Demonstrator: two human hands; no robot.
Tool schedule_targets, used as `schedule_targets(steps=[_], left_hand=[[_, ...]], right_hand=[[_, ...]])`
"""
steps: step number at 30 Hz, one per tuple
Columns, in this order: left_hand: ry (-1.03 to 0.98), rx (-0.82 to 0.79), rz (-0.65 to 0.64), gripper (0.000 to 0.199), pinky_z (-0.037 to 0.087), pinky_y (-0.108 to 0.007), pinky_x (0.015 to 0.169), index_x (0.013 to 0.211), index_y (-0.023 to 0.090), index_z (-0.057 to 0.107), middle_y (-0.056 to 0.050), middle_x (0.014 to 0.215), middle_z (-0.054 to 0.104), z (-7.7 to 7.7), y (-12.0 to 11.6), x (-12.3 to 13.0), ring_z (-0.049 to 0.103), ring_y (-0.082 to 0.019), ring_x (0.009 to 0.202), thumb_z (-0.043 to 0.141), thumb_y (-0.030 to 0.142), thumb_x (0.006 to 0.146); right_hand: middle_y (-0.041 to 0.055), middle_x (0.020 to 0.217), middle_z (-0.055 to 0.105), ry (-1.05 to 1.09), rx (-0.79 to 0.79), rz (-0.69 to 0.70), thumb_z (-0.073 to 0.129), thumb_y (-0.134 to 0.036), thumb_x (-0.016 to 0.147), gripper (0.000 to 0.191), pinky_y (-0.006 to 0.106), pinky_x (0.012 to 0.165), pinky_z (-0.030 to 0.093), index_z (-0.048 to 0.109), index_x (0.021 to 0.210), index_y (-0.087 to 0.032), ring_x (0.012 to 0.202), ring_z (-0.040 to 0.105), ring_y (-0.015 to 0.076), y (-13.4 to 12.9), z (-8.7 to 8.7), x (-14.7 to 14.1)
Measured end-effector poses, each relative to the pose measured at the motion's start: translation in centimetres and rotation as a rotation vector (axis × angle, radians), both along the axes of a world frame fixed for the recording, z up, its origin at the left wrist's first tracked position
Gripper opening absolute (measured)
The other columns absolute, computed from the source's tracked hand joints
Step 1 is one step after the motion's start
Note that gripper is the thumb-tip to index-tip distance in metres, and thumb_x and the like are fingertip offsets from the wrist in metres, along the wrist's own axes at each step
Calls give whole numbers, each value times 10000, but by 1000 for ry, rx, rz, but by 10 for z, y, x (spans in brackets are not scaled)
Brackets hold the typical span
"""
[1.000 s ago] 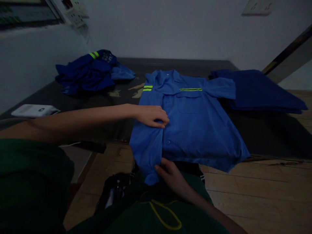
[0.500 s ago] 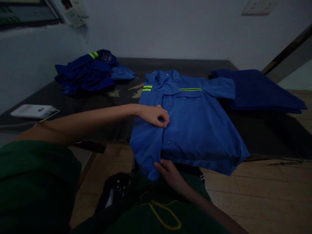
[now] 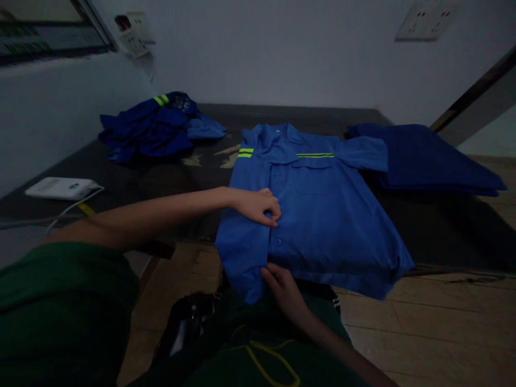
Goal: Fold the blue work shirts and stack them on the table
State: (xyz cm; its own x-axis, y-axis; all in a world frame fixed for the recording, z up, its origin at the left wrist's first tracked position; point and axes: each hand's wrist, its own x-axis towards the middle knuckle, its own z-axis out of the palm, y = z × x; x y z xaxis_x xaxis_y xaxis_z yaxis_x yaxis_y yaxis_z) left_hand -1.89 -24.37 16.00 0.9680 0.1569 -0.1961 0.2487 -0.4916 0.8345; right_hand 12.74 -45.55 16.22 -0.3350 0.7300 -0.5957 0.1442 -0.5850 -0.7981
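A blue short-sleeved work shirt with yellow-green stripes lies front up on the dark table, its collar toward the wall and its lower hem over the near edge. My left hand reaches across from the left and pinches the shirt's front edge at mid-length. Close to my body, my right hand grips the same front edge near the hem, thumb on top. A button shows on the placket between the two hands. The left-hand front panel is folded inward, with its lower corner hanging down.
A crumpled heap of dark blue clothes lies at the back left. Folded dark blue cloth sits on the right, under the shirt's sleeve. A white power bank with a cable is on the table at left, near my forearm.
The whole view has shifted slightly, so everything appears a little lower. Both hands keep their hold on the shirt's front edge, and the lower corner of the panel hangs a bit differently.
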Motion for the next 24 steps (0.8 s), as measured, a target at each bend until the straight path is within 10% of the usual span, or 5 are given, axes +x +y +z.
schedule_targets(steps=[4,12,19,24], left_hand=[[-36,44,133,184,287,-344,986,835,229,642,-17,929,661,1,-7,-1,562,-187,972,530,358,903],[152,229,803,270,365,-404,1036,1135,195,585,-94,1204,580,-25,-9,-70,497,-237,1166,492,284,897],[351,257,729,453,285,-423,1125,1353,194,489,-120,1469,422,-40,-30,-98,384,-263,1349,458,347,929],[392,343,727,473,329,-460,1076,1378,257,481,-114,1445,439,-40,-30,-90,397,-293,1322,461,422,934]], right_hand=[[12,754,606,-73,38,-75,648,-439,783,284,246,666,408,624,807,-157,722,523,155,4,-7,-3],[10,702,632,-99,132,142,454,-405,911,326,245,621,388,635,767,-175,680,570,159,19,10,7],[31,615,657,-527,294,450,485,-384,907,293,278,543,310,632,696,-243,560,605,187,79,53,30],[41,748,673,-701,425,423,583,-370,882,189,268,600,341,573,997,-220,682,629,195,160,27,1]])
